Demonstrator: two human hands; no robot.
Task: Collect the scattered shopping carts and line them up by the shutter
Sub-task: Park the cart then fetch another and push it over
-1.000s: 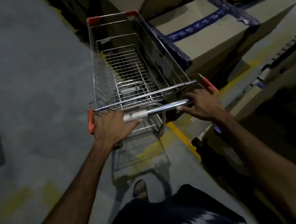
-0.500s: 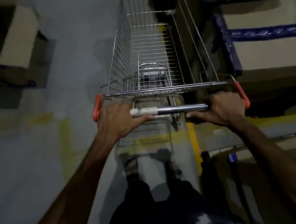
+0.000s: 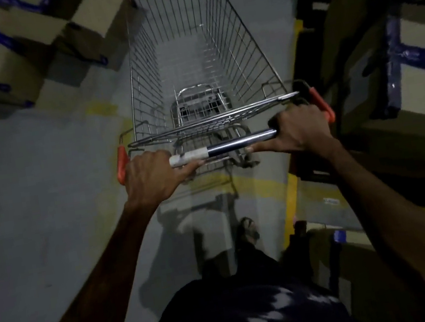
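A wire shopping cart (image 3: 239, 45) with red corner caps stands straight ahead of me on the grey floor, its basket empty. Its handle bar (image 3: 234, 145) runs across the middle of the view, dark with a white taped section at its left. My left hand (image 3: 154, 175) is closed around the bar's left end, beside the red end cap. My right hand (image 3: 302, 128) is closed around the bar's right end. No shutter is in view.
Stacked cardboard boxes (image 3: 5, 57) with blue strapping stand at the left, and more boxes (image 3: 412, 26) close on the right. Yellow floor lines (image 3: 291, 198) run under and beside the cart. My sandalled foot (image 3: 249, 231) shows below the handle. The grey floor continues ahead between the stacks.
The cart has swung from pointing at the right-hand boxes to pointing down the aisle between the stacks. Both hands have kept their hold on the handle bar.
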